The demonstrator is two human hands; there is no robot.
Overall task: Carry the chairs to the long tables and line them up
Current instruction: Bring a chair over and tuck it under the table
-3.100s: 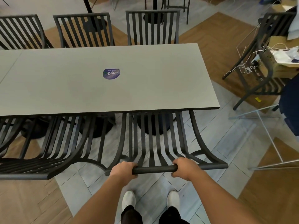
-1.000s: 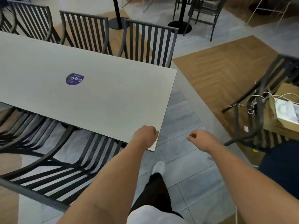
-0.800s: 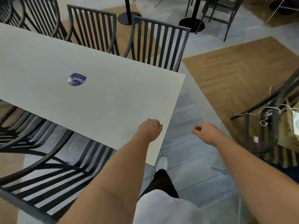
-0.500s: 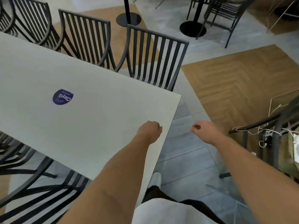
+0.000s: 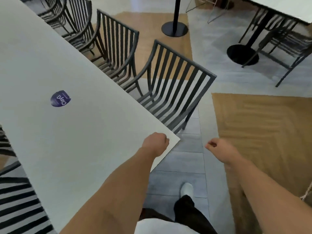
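Head view, near field: I read my left hand [image 5: 156, 143] over the long table [image 5: 67, 132] corner, fingers curled into a loose fist, gripping nothing. My right hand [image 5: 219, 152] hangs over the tiled floor [image 5: 182, 166], fingers loosely curled, also empty. No chair is being carried. Slatted chairs [image 5: 16, 208] sit tucked along the near edge; on the far edge the end chair [image 5: 175, 85] and two more form a row. I judge this table largely done; remaining chairs, if any, lie elsewhere.
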